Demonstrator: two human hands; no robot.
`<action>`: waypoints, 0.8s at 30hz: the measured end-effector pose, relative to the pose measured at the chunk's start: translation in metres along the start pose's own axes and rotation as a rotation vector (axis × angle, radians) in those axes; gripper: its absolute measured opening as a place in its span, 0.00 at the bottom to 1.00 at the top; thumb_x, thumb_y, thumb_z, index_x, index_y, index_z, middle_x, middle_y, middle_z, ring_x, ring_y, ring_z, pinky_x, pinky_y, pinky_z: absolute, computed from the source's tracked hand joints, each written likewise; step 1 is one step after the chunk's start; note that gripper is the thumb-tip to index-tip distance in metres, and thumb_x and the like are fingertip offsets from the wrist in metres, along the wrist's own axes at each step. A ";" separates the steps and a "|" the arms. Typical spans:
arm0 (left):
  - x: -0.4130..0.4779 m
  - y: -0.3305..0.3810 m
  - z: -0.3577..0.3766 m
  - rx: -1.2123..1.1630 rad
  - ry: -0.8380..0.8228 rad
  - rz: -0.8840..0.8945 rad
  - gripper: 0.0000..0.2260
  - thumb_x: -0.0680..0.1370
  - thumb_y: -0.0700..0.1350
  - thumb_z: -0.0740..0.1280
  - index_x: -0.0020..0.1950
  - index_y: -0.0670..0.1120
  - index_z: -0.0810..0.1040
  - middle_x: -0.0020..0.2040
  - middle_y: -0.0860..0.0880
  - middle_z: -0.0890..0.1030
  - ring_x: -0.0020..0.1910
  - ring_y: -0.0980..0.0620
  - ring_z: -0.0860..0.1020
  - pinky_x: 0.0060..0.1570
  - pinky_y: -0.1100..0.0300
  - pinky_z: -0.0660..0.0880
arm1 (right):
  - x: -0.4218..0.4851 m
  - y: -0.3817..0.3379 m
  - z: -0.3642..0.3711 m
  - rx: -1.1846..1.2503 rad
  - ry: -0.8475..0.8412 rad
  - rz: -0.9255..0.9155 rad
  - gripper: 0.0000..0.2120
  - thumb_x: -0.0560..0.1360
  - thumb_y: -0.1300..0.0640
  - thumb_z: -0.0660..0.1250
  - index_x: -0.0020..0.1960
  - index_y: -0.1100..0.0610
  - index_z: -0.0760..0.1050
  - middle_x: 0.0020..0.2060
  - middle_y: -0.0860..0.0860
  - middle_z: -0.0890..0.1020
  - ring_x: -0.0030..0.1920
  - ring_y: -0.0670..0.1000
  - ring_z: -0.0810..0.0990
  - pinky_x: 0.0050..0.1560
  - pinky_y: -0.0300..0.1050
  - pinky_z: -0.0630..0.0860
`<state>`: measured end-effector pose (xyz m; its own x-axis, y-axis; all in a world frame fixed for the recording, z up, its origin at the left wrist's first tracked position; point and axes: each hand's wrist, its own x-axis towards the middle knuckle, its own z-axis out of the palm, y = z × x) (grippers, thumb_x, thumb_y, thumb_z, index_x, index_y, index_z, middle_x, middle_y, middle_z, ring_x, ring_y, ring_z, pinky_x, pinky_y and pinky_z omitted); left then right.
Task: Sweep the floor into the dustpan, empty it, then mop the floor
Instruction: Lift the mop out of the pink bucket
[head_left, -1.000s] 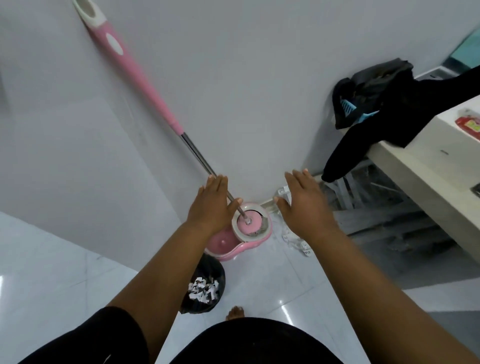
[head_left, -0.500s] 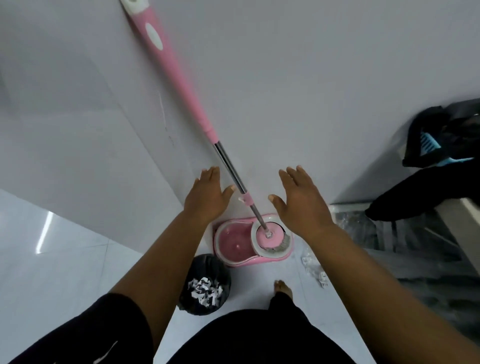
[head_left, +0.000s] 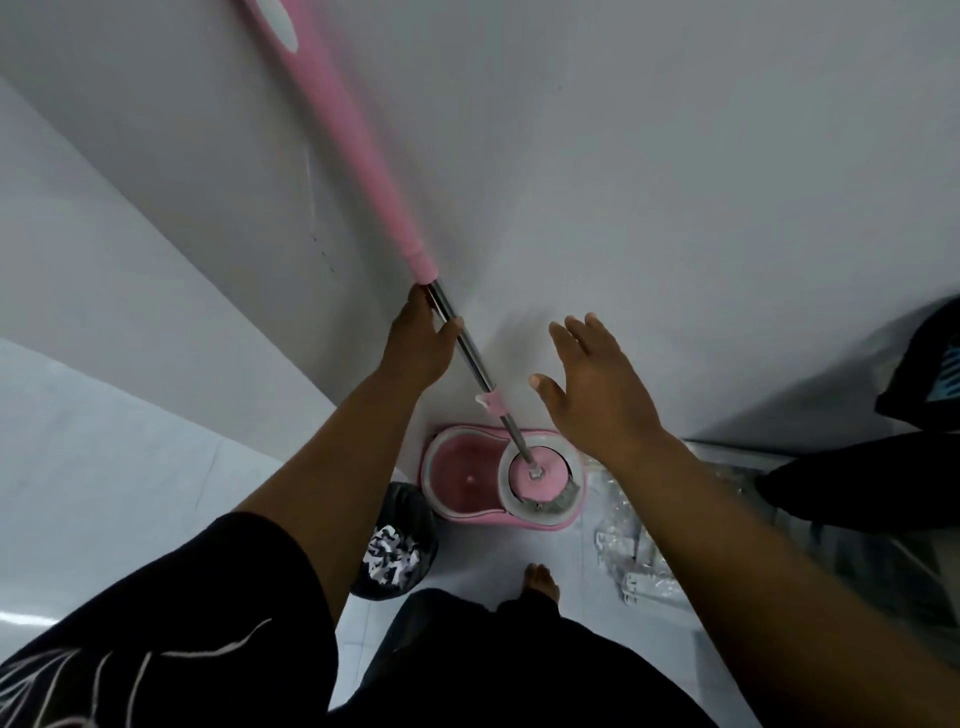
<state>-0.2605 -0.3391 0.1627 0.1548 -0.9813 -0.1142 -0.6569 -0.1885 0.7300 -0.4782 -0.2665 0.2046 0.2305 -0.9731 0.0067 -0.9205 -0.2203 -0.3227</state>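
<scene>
One mop, head down in one pink spin bucket against wall. Left hand wrapped round steel shaft. Right hand alongside, fingers spread, touching nothing. One black bin bag beside bucket.

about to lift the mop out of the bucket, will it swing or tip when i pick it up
Probably top-heavy: the long mop leans on the wall, and the left hand grips it low on the metal shaft. The pole looks rigid, so it should not flex. The bucket looks light and might shift if the head catches in the spinner.
</scene>
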 end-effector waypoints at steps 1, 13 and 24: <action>0.000 0.003 0.005 -0.027 0.026 -0.013 0.24 0.78 0.48 0.67 0.71 0.44 0.64 0.64 0.44 0.77 0.62 0.45 0.76 0.57 0.60 0.69 | 0.003 0.004 0.001 0.006 -0.010 -0.006 0.30 0.80 0.47 0.61 0.76 0.61 0.61 0.75 0.59 0.64 0.77 0.58 0.54 0.75 0.51 0.57; -0.038 0.061 0.064 -0.047 0.000 0.295 0.07 0.79 0.43 0.66 0.55 0.43 0.77 0.49 0.47 0.82 0.45 0.55 0.78 0.41 0.74 0.67 | 0.016 0.032 -0.020 0.152 0.086 -0.057 0.29 0.80 0.45 0.60 0.76 0.60 0.62 0.73 0.58 0.68 0.76 0.57 0.59 0.74 0.52 0.62; -0.065 0.081 0.100 -0.155 -0.150 0.401 0.09 0.78 0.40 0.67 0.58 0.44 0.79 0.51 0.47 0.83 0.50 0.51 0.80 0.53 0.58 0.77 | 0.004 0.050 -0.031 0.413 0.128 0.129 0.14 0.79 0.51 0.65 0.59 0.59 0.71 0.48 0.54 0.82 0.45 0.52 0.80 0.44 0.38 0.72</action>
<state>-0.3979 -0.2943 0.1621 -0.2053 -0.9724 0.1105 -0.5228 0.2044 0.8276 -0.5331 -0.2839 0.2182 0.0576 -0.9971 0.0505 -0.7297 -0.0766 -0.6794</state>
